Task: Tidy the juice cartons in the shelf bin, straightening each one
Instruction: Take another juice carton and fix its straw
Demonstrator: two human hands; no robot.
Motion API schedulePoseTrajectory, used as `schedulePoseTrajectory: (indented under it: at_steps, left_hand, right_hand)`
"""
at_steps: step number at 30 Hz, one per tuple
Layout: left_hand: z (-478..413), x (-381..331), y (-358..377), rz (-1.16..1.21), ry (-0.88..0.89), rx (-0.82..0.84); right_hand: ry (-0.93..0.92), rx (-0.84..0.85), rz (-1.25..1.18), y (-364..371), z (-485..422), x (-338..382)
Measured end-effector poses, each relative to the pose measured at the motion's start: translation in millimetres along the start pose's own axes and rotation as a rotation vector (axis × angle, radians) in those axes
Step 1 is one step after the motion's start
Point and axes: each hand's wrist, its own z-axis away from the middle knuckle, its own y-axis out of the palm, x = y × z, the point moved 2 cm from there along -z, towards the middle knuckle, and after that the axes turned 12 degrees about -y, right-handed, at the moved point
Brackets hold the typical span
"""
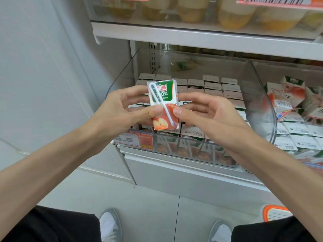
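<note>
A small apple juice carton (164,95), white and green with a red apple and a white straw taped across its front, is held upright above the clear shelf bin (258,95). My left hand (118,110) grips its left side, thumb on the front. From the right, my right hand (206,112) pinches the other edge with thumb and fingers. Rows of the same cartons (218,88) stand upright in the bin below and behind it.
A second clear bin (297,105) to the right holds cartons lying tilted and jumbled. A price label (134,139) hangs on the bin's front left. The shelf above (192,34) carries fruit cups. An orange and white basket (274,212) sits on the floor by my right foot.
</note>
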Motion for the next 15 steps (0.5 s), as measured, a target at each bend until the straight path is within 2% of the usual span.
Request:
schedulePoseTrajectory:
  at_steps: [4, 11, 15]
  left_hand:
    - [0.3, -0.6, -1.8, -0.002, 0.032, 0.004]
    - [5.1, -3.8, 2.2, -0.113, 0.310, -0.062]
    - [5.0, -5.3, 1.3, -0.133, 0.358, -0.092]
  right_hand:
    - [0.007, 0.008, -0.032, -1.7, -0.7, -2.2]
    - [-0.263, -0.070, 0.042, -1.2, -0.8, -5.1]
    - [-0.276, -0.096, 0.016, -2.1, -1.0, -4.1]
